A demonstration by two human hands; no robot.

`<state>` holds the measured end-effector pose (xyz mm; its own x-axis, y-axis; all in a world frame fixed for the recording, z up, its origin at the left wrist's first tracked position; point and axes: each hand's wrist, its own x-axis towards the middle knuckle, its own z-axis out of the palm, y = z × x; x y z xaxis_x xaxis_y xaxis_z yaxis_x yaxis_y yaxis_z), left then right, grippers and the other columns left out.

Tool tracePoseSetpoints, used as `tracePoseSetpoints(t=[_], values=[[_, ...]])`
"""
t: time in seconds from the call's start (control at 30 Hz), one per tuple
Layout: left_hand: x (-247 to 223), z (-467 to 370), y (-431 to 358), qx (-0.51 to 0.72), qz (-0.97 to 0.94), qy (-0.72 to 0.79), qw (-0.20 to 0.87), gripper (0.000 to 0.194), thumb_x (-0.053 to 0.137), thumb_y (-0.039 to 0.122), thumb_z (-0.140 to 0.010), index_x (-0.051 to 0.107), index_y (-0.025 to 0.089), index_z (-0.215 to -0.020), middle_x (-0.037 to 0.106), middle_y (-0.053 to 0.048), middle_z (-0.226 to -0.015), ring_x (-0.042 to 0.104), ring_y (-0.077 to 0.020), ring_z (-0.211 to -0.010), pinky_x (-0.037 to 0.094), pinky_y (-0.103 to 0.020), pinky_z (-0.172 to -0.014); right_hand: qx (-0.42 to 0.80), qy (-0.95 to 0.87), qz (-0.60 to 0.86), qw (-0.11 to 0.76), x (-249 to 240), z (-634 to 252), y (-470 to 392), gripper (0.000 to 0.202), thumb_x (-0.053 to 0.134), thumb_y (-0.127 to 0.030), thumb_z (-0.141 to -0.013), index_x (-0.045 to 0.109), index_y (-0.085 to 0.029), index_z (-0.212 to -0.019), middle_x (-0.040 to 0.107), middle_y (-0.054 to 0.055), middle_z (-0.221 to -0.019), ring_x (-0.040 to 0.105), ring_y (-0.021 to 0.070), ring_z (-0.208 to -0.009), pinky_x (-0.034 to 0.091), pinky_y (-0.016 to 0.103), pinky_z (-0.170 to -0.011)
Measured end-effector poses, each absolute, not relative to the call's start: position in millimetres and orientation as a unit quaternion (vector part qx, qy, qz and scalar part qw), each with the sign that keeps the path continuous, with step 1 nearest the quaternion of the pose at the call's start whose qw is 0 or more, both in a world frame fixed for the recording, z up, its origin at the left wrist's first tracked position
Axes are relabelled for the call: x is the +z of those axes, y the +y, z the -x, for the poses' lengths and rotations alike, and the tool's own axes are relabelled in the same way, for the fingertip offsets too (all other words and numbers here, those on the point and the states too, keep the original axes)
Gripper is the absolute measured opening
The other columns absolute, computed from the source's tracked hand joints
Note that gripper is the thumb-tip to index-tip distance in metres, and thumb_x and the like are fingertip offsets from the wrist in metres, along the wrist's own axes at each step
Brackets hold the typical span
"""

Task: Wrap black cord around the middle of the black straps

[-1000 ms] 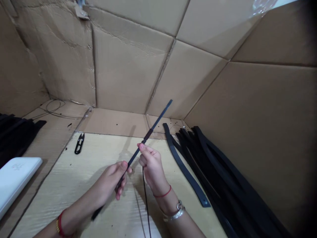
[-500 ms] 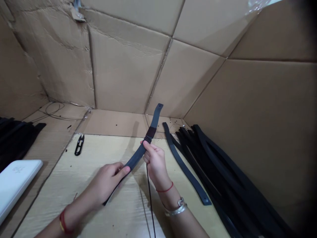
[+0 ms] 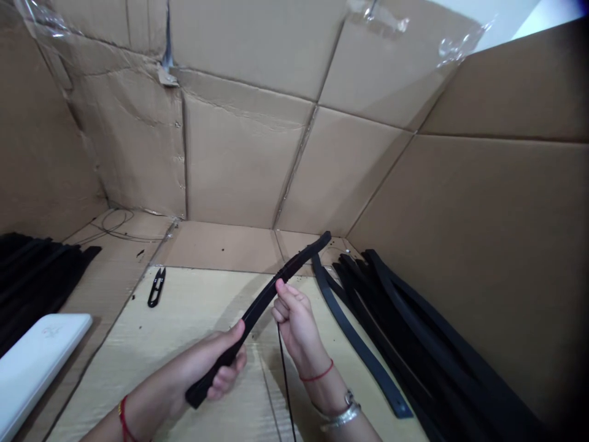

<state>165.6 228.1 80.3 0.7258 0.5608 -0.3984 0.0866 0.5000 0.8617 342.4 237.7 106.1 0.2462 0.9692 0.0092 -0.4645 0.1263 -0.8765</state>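
Note:
A dark, slightly curved strap (image 3: 261,303) slants up and away to the right, its narrow edge turned toward me. My left hand (image 3: 209,359) is closed around its lower part, thumb on top and fingers curled beneath. Farther up, my right hand (image 3: 297,316) is in a pinch, its thumb tip against the strap. A thin dark cord (image 3: 285,371) hangs down from the right hand's curled fingers. Just past that thumb, a wrapped band (image 3: 291,265) of cord lies around the strap; its detail is hard to make out.
To the right lie a single loose strap (image 3: 354,344) and a pile of dark straps (image 3: 409,331). Thread snips (image 3: 157,287) rest on the left of the board. Farther left are more dark strips (image 3: 41,276), a white box-like object (image 3: 41,368) and loose wire loops (image 3: 113,222). Cardboard walls (image 3: 239,159) enclose the back and sides.
The strap has been rolled from its flat face onto its edge and its far end has swung right and down. The left hand's grip has turned with it. The view has tilted upward.

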Motion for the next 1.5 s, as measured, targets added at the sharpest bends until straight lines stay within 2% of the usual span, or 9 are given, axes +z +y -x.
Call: tracePoseSetpoints(t=[0.17,0.33,0.43,0.63,0.8,0.87,1.1,1.3,1.5], values=[[85,-175,216,0.315,-0.630,0.518,0.485,0.042,0.047,0.061,-0.084,0.051,0.020,-0.075,0.048,0.003,-0.054,0.042,-0.0119,-0.048,0.028,-0.023,-0.046,0.493,-0.305,0.418,0.699,97,-336,241,0.050,0.084,-0.039,-0.065,0.039,-0.020,-0.056,0.017,-0.013,-0.048,0.006,0.0045,-0.044,0.005,0.023,-0.041],[81,-173,220,0.184,-0.402,0.323,0.837,0.057,0.035,0.078,-0.079,0.045,0.023,-0.066,0.028,0.010,-0.035,0.016,-0.0076,-0.029,0.015,-0.021,-0.030,0.583,-0.329,0.358,0.651,102,-339,240,0.037,0.081,-0.043,-0.069,0.064,-0.014,-0.084,0.015,-0.014,-0.051,0.004,0.0059,-0.046,0.007,0.022,-0.040],[78,-172,223,0.113,-0.378,0.225,0.891,0.058,0.035,0.080,-0.077,0.037,0.025,-0.059,0.020,0.011,-0.030,0.010,-0.0077,-0.027,0.013,-0.021,-0.026,0.558,-0.339,0.366,0.663,102,-341,239,0.033,0.082,-0.041,-0.068,0.062,-0.015,-0.073,0.017,-0.013,-0.050,0.005,0.0055,-0.046,0.006,0.023,-0.041],[86,-174,215,0.338,-0.616,0.493,0.513,0.032,0.063,0.050,-0.079,0.052,0.021,-0.073,0.050,0.001,-0.059,0.044,-0.0125,-0.051,0.029,-0.022,-0.046,0.490,-0.341,0.412,0.688,101,-338,239,0.038,0.082,-0.042,-0.067,0.055,-0.016,-0.062,0.019,-0.012,-0.049,0.007,0.0048,-0.044,0.004,0.025,-0.043],[78,-170,217,0.152,-0.421,0.346,0.824,0.057,0.043,0.080,-0.073,0.044,0.024,-0.068,0.023,0.011,-0.042,0.015,-0.0083,-0.036,0.018,-0.022,-0.033,0.603,-0.377,0.363,0.602,107,-346,238,0.040,0.079,-0.044,-0.071,0.069,-0.009,-0.087,0.017,-0.013,-0.051,0.005,0.0057,-0.046,0.004,0.024,-0.044],[75,-170,219,0.122,-0.395,0.321,0.852,0.060,0.039,0.083,-0.071,0.044,0.023,-0.067,0.020,0.012,-0.040,0.012,-0.0079,-0.035,0.017,-0.022,-0.032,0.612,-0.372,0.364,0.596,106,-347,238,0.038,0.080,-0.043,-0.070,0.069,-0.010,-0.085,0.017,-0.013,-0.051,0.005,0.0058,-0.046,0.005,0.024,-0.043],[83,-173,220,0.360,-0.648,0.497,0.452,0.031,0.070,0.046,-0.074,0.053,0.021,-0.077,0.048,0.003,-0.057,0.045,-0.0134,-0.053,0.029,-0.023,-0.050,0.541,-0.354,0.403,0.648,99,-335,236,0.036,0.081,-0.045,-0.068,0.066,-0.012,-0.074,0.017,-0.013,-0.048,0.006,0.0058,-0.045,0.004,0.026,-0.043],[72,-175,208,0.207,-0.362,0.150,0.896,0.047,0.053,0.067,-0.080,0.045,0.022,-0.070,0.026,0.011,-0.044,0.013,-0.0061,-0.034,0.020,-0.018,-0.029,0.619,-0.356,0.332,0.616,108,-338,233,0.037,0.080,-0.044,-0.069,0.070,-0.012,-0.086,0.014,-0.014,-0.048,0.003,0.0057,-0.045,0.005,0.024,-0.042],[66,-179,200,0.178,-0.261,0.036,0.948,0.048,0.043,0.063,-0.088,0.057,0.017,-0.081,0.038,0.006,-0.051,0.026,-0.0046,-0.037,0.033,-0.015,-0.035,0.575,-0.368,0.378,0.625,117,-333,227,0.034,0.079,-0.040,-0.069,0.072,-0.009,-0.080,0.018,-0.014,-0.045,0.009,0.0038,-0.042,0.006,0.022,-0.041]])
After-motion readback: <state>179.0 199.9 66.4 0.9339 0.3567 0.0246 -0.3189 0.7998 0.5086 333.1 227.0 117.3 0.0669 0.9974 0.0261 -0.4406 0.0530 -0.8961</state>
